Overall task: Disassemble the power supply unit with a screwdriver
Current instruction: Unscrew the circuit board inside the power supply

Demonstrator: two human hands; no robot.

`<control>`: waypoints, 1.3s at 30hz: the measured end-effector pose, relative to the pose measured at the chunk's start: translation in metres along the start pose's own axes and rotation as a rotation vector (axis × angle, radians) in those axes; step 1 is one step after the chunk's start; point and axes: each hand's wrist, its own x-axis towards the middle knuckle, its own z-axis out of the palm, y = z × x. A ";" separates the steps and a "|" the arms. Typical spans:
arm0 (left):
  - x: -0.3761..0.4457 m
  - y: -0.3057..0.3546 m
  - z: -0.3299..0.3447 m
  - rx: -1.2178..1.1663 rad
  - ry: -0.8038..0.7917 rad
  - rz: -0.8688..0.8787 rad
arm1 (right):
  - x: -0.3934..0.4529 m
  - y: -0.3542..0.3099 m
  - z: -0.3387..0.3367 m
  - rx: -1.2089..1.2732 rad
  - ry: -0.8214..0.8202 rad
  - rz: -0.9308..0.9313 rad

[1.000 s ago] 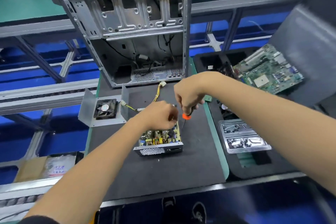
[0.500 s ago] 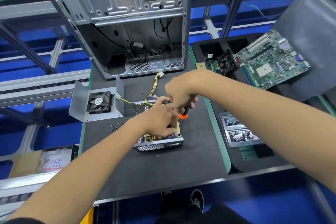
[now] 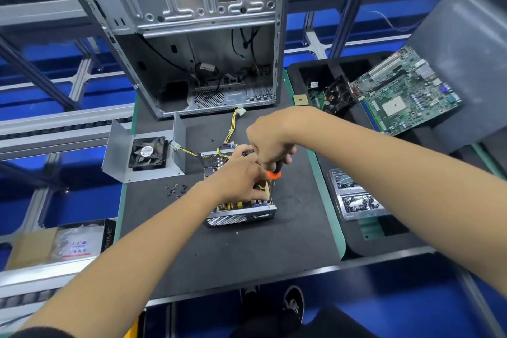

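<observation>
Directly beneath the fingers of both hands, the opened power supply unit [image 3: 241, 210] sits on the black work mat [image 3: 233, 250], circuit board exposed. The right hand [image 3: 270, 143] grips the black-and-orange screwdriver [image 3: 275, 170], its shaft pointing down into the unit. The left hand [image 3: 241, 180] rests on the board, fingers curled against the components. Left of the fingers stands the detached fan cover [image 3: 142, 155], with loose screws [image 3: 175, 190] near it.

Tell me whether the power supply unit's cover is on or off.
Off. The power supply unit sits open-topped, its circuit board and components exposed, and the cover with fan lies apart on the mat to its left.
</observation>
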 end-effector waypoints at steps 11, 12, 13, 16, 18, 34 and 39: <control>0.002 0.004 0.004 0.027 -0.045 -0.037 | 0.000 -0.004 -0.001 -0.046 0.028 -0.005; 0.002 0.005 0.004 0.039 -0.041 -0.039 | 0.000 -0.004 -0.001 -0.047 0.031 -0.005; 0.002 0.005 0.004 0.043 -0.035 -0.040 | 0.000 -0.004 -0.001 -0.050 0.034 -0.004; 0.002 0.006 0.004 0.053 -0.024 -0.042 | 0.001 -0.005 0.000 -0.063 0.044 0.000; 0.002 0.006 0.003 0.067 -0.028 -0.044 | 0.002 -0.006 0.001 -0.067 0.043 0.000; 0.001 0.000 0.008 0.011 0.032 0.000 | 0.000 -0.010 -0.001 -0.068 0.028 -0.003; 0.001 -0.001 0.009 0.022 0.036 -0.002 | 0.000 -0.011 -0.001 -0.082 0.029 -0.012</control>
